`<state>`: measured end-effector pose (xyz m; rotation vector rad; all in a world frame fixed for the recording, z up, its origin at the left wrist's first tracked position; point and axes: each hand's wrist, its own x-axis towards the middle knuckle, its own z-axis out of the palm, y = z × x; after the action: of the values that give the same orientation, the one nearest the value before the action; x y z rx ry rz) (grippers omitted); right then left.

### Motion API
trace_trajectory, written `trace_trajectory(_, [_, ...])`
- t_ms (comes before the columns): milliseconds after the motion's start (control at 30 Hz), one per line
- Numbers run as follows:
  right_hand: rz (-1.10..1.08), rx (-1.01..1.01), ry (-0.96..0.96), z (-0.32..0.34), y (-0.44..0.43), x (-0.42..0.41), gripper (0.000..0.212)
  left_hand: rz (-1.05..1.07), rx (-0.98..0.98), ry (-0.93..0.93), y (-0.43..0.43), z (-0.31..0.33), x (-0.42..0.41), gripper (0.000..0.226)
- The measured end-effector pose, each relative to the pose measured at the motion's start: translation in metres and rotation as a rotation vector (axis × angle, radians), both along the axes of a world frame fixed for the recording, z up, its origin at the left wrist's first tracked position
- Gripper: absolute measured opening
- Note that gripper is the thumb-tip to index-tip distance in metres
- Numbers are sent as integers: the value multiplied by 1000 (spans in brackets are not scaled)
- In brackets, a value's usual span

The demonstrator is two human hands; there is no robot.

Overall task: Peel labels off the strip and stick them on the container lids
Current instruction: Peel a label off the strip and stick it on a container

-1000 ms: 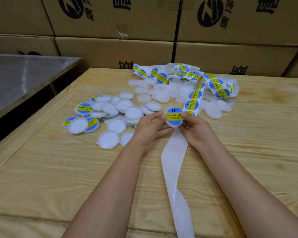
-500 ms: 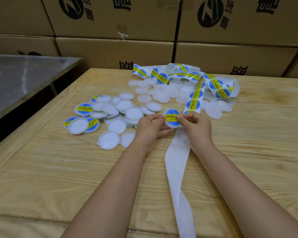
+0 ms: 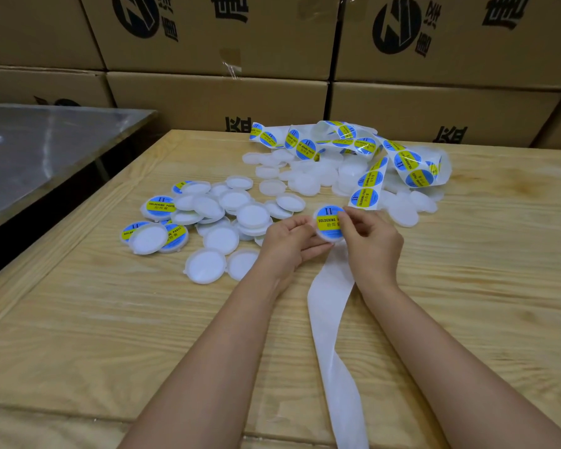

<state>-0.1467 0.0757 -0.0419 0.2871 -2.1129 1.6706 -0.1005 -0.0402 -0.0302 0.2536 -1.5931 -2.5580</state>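
While your left hand [image 3: 289,241] cups the lid [image 3: 330,238] in a curled grip above the middle of the tabletop [image 3: 110,319], your right hand [image 3: 371,244] pinches the label [image 3: 326,222] at its right edge.

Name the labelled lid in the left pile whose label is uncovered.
The lid with SOLDERING PASTE fully readable; others lie partly under plain lids.

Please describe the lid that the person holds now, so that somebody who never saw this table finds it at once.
On the wooden table, look near the middle, where the left hand and the right hand meet at the end of the bare white strip. Both hold one round white lid. Unlike the piled lids around it, it is in the hands, its blue-and-yellow label facing the camera.
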Motion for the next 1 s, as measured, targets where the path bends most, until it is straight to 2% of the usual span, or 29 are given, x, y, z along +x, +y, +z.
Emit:
trace_trajectory(67, [-24,-10,-13,0,0,-1,6,-14,-54,-1,2,-1,0,17])
trace_trajectory(167, [-34,-54,-68,-1,-1,-2,18,-22,-87,17,4,-2,1,7])
trace_trajectory(267, [-25,-41,-101,-1,-4,-1,27,-14,-91,37,4,-3,1,7])
trace_trajectory(567, [215,25,-132,0,-3,0,30,50,43,57,1,-4,-1,3])
trace_trajectory(767, [342,-11,-39,2,0,5,33,86,134,23,-4,-1,-2,18])
trace_trajectory(867, [352,-21,-49,1,4,4,26,110,105,2,-4,-1,-3,21])
trace_trajectory(1000, [376,-88,-121,2,12,1,18,97,-38,-2,-3,-1,-2,25])
